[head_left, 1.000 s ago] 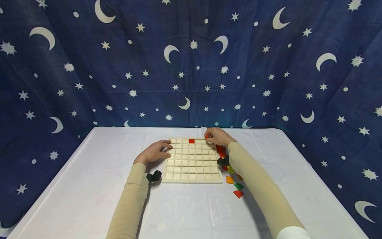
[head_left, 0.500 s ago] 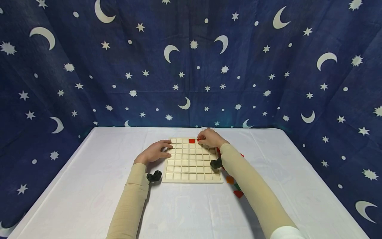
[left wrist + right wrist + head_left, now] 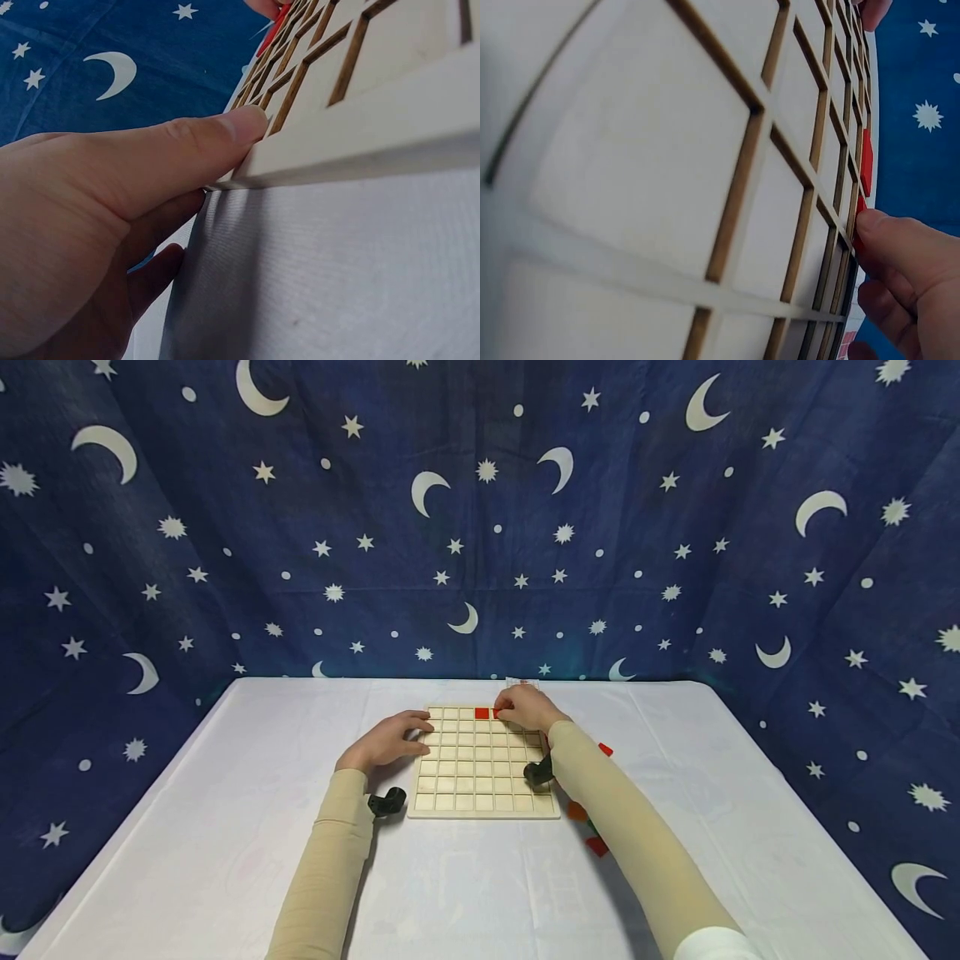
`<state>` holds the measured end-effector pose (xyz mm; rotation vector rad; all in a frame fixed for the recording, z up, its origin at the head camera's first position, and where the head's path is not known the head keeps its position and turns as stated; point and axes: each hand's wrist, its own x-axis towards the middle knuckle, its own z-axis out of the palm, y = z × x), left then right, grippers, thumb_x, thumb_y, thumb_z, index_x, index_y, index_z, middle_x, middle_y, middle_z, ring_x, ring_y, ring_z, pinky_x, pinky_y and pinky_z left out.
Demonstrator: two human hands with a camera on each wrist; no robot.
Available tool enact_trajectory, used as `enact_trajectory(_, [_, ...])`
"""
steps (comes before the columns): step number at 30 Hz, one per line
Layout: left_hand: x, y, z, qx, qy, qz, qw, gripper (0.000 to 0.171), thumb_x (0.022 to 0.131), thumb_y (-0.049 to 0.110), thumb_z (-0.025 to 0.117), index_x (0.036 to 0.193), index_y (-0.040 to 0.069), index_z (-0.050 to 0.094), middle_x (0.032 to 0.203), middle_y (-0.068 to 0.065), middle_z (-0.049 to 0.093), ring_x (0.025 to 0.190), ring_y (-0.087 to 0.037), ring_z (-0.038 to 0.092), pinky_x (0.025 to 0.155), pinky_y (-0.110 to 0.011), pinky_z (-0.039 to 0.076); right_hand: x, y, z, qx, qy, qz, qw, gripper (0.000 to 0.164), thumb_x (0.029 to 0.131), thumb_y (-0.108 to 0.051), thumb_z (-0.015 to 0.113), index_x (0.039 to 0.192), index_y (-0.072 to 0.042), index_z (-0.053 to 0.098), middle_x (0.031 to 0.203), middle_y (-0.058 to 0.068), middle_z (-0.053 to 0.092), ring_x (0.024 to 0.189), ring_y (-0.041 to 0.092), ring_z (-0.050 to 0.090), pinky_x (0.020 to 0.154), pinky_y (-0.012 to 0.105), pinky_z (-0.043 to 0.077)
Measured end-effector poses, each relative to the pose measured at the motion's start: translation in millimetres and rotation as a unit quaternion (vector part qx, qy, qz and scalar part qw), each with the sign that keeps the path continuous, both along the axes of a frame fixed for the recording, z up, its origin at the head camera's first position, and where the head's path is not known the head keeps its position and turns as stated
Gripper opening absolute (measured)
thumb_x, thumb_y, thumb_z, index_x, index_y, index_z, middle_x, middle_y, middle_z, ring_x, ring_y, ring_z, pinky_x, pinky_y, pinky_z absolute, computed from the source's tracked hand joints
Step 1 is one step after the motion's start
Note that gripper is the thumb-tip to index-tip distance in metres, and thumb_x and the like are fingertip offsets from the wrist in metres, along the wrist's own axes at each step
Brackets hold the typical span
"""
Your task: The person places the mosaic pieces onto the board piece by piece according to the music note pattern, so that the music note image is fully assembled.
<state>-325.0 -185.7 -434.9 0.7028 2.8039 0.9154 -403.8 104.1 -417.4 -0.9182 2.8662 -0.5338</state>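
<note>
A pale wooden grid board lies flat on the white-covered table. One red square tile fills a cell in its far row. To the right of that tile, my right hand pinches a second red tile by its edge, partly covered by the fingers. In the right wrist view the thumb presses on this tile at a cell. My left hand rests at the board's left edge with fingers spread. Its thumb lies on the rim in the left wrist view.
Loose pieces lie right of the board, partly under my right forearm: a red piece, an orange one and another red one. A printed sheet lies behind the board. A starry blue curtain hangs behind the table.
My right hand has moved left along the far row with the red tile, to the cell beside the first tile. The left hand has stayed at the board's edge.
</note>
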Motion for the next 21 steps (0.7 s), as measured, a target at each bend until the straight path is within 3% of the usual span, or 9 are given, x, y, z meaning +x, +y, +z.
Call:
enact_trajectory(1, [-0.2,0,-0.1,0.000,0.000,0.000,1.0000,0.044,0.090,0.018,0.071,0.129,-0.001,0.061,0.148,-0.019,0.042,0.140,-0.038,0.034,0.114,-0.050,0.030,0.1,-1,-0.1,-0.001,0.001,0.000,1.000,0.015,0.094,-0.015,0.066,0.105,-0.009,0.074,0.101,0.003,0.072,0.094,0.022,0.065,0.119,0.046,0.020])
enact_trajectory(4, [0.0,0,-0.1,0.000,-0.001,0.001,1.0000,0.044,0.090,0.018,0.071,0.129,-0.001,0.061,0.148,-0.019,0.042,0.140,-0.038,0.034,0.114,-0.050,0.030,0.9,-2,0.0,-0.002,0.000,-0.005,1.000,0.015,0.094,-0.015,0.066,0.105,-0.009,0.074,0.100,0.003,0.073,0.095,0.022,0.066,0.119,0.048,0.020])
enact_trajectory(9, [0.2,0,-0.4,0.001,0.002,-0.001,1.0000,0.044,0.090,0.018,0.071,0.128,-0.001,0.062,0.148,-0.019,0.042,0.139,-0.038,0.035,0.114,-0.050,0.029,2.8,-6,1.2,0.003,-0.003,-0.012,1.000,0.016,0.094,-0.016,0.066,0.107,-0.007,0.073,0.102,0.004,0.072,0.095,0.021,0.065,0.112,0.045,0.032])
enact_trajectory(17, [-1.9,0,-0.5,0.000,0.005,-0.002,1.0000,0.044,0.090,0.020,0.071,0.128,-0.001,0.062,0.148,-0.019,0.042,0.139,-0.038,0.035,0.114,-0.050,0.030,3.1,-4,3.1,-0.008,-0.014,-0.012,1.000,0.018,0.095,-0.015,0.065,0.109,-0.006,0.072,0.104,0.006,0.072,0.099,0.022,0.065,0.115,0.046,0.029])
enact_trajectory(21, [-2.1,0,-1.0,-0.001,0.011,-0.008,0.9999,0.043,0.091,0.019,0.071,0.127,-0.001,0.062,0.147,-0.020,0.043,0.138,-0.039,0.035,0.114,-0.050,0.030,3.7,7,5.0,-0.024,-0.028,-0.026,0.999,0.023,0.097,-0.018,0.063,0.115,-0.005,0.070,0.108,0.008,0.069,0.102,0.024,0.064,0.108,0.045,0.040])
